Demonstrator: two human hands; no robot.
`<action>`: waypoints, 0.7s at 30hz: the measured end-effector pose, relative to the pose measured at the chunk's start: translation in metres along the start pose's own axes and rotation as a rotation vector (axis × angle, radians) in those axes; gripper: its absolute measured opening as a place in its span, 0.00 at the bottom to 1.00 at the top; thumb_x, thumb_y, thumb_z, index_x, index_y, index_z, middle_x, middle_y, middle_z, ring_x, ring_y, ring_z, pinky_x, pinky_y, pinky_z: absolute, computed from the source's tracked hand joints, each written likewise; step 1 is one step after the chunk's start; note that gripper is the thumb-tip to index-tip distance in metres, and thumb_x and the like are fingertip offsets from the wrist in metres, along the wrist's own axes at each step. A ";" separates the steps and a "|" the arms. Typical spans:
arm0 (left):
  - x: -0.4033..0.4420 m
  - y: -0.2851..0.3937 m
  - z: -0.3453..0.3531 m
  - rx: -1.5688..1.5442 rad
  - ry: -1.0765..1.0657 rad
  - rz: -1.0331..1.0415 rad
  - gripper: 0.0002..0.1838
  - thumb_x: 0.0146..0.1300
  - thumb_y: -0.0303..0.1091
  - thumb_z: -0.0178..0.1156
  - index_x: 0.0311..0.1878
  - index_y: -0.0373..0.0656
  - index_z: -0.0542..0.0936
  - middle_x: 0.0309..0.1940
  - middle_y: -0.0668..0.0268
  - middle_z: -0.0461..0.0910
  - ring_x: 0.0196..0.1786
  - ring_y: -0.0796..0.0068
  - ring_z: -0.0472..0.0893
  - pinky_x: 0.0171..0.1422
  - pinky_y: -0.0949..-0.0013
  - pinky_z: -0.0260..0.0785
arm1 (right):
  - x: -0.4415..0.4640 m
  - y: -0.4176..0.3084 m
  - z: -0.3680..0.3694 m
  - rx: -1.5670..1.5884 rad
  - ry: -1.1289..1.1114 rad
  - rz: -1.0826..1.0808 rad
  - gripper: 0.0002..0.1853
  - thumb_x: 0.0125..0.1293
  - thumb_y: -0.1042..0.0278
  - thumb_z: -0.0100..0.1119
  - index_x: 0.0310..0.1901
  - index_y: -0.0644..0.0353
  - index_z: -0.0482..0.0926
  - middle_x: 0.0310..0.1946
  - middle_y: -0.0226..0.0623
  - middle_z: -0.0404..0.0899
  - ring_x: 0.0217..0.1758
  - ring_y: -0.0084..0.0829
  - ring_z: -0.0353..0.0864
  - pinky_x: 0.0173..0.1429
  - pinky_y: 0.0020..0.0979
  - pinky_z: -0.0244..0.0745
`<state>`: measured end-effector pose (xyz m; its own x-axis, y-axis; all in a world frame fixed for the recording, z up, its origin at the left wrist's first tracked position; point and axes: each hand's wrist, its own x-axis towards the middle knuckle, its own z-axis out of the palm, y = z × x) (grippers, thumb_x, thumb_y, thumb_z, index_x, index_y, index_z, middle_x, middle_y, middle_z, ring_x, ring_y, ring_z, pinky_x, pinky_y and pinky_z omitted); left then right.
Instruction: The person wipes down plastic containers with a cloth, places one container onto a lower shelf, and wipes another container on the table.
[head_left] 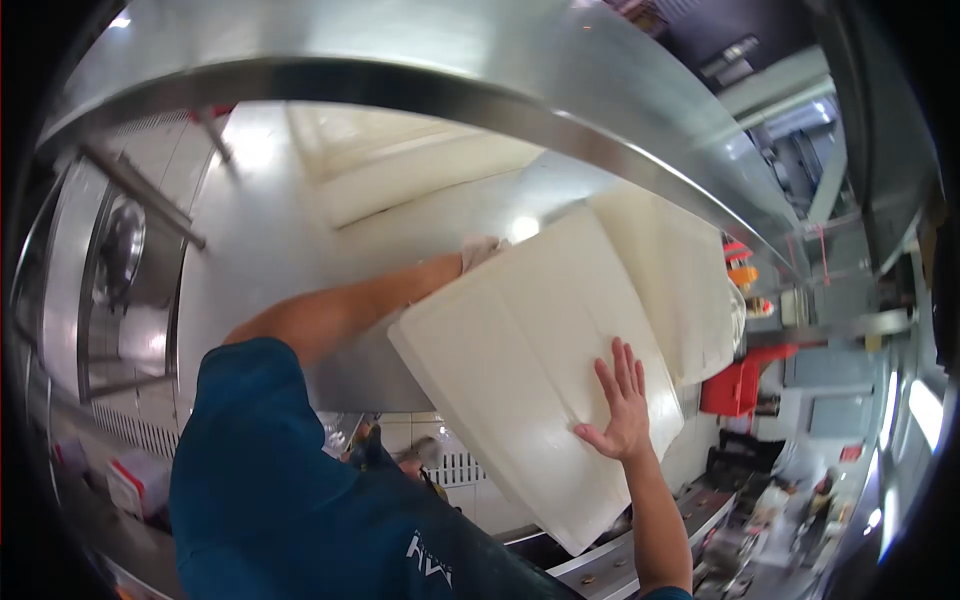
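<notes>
A large white rectangular slab is tilted over the edge of the steel counter. My right hand lies flat on its face near the right side, fingers spread. At the slab's upper left edge, my left hand is beside a light cloth; its fingers are mostly hidden, so its grip cannot be made out. Another white slab lies on the counter behind and to the right. More white slabs rest at the back, beneath the steel shelf.
A steel shelf crosses above the counter. Red containers stand beyond its right end. A steel sink or rack is at the left. People's parts and a kitchen aisle show blurred at the lower right.
</notes>
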<state>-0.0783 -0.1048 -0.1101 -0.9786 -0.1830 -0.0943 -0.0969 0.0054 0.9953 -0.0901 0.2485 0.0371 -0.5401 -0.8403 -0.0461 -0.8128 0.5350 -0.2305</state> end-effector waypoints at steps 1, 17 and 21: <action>-0.022 -0.017 0.000 -0.011 0.087 -0.044 0.28 0.70 0.37 0.55 0.71 0.38 0.65 0.62 0.59 0.74 0.60 0.70 0.74 0.65 0.68 0.66 | -0.001 -0.002 0.000 0.013 -0.006 -0.028 0.51 0.55 0.27 0.59 0.75 0.50 0.62 0.80 0.51 0.44 0.82 0.59 0.43 0.77 0.63 0.41; -0.107 0.007 -0.038 -0.301 -0.040 0.642 0.26 0.73 0.30 0.50 0.73 0.43 0.65 0.72 0.59 0.65 0.74 0.63 0.64 0.77 0.64 0.54 | 0.013 -0.056 0.010 -0.022 -0.111 -0.234 0.54 0.56 0.20 0.53 0.78 0.47 0.57 0.79 0.61 0.42 0.82 0.63 0.38 0.78 0.64 0.30; -0.010 0.014 -0.021 -0.315 0.006 0.788 0.23 0.75 0.31 0.48 0.71 0.41 0.67 0.70 0.57 0.67 0.73 0.62 0.65 0.77 0.63 0.55 | 0.013 -0.055 0.013 -0.044 -0.103 -0.240 0.56 0.56 0.17 0.50 0.79 0.46 0.54 0.79 0.61 0.42 0.82 0.63 0.38 0.78 0.64 0.31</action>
<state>-0.0658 -0.1231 -0.0951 -0.7375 -0.2461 0.6289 0.6691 -0.1402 0.7298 -0.0501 0.2072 0.0368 -0.3074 -0.9469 -0.0944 -0.9249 0.3207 -0.2045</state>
